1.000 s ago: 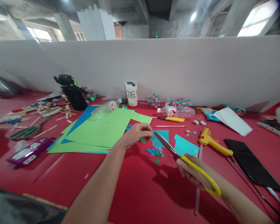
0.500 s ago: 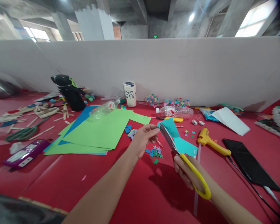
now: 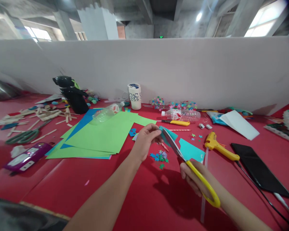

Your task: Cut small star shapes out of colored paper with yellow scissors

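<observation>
My left hand (image 3: 148, 139) pinches a small piece of turquoise paper (image 3: 172, 134) between thumb and fingers. My right hand (image 3: 194, 176) grips a pair of yellow-handled scissors (image 3: 174, 146), whose blades point up and left and lie against that paper near my left fingertips. The blades look nearly together; whether paper is between them I cannot tell. On the red table below, another turquoise paper piece (image 3: 192, 150) lies behind the scissors. Small star sequins (image 3: 160, 156) in blue, green and purple are heaped just below my left hand.
Green paper sheets (image 3: 96, 131) lie left, with a purple device (image 3: 29, 158) and green scissors (image 3: 25, 136) beyond. A yellow glue gun (image 3: 220, 147) and black tablet (image 3: 258, 168) are right. At the back stand a white cup (image 3: 135, 96) and a black bottle (image 3: 72, 96); a clear bottle (image 3: 181, 115) lies nearby.
The turquoise paper in my left hand has turned and shows a narrower area beside the blades. The scissor blades have come closer together. Both hands have stayed almost in place.
</observation>
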`<state>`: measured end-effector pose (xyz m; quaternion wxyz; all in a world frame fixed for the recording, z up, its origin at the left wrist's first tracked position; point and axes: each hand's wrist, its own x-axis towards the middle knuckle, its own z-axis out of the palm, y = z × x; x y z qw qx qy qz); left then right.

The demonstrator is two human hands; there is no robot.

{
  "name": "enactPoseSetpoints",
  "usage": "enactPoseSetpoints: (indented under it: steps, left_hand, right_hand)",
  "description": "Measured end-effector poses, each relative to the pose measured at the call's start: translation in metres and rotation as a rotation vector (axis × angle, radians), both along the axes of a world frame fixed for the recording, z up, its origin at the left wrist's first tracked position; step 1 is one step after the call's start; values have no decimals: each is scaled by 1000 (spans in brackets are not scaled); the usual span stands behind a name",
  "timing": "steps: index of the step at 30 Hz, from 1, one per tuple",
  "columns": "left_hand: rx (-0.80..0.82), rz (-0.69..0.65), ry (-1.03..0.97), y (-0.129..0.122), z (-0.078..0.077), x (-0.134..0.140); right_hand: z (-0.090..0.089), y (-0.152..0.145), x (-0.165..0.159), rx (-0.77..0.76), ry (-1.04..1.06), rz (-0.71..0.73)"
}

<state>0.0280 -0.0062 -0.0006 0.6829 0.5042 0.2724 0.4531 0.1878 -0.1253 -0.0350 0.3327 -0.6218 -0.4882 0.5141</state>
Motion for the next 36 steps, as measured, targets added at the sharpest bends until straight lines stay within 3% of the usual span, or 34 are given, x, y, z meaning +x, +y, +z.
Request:
enactPoseSetpoints:
  steps: [8,25,36]
  left_hand:
    - [201,26,150,5,4,-6]
    - [50,71,125,4,2,-5]
    - [45,57,154,6,4,-7]
  right_hand:
    - [7,-1,3,4,-57,52]
    - [10,-7,-5,23,-25,-18]
    - [5,-3,-4,7,-17,-30]
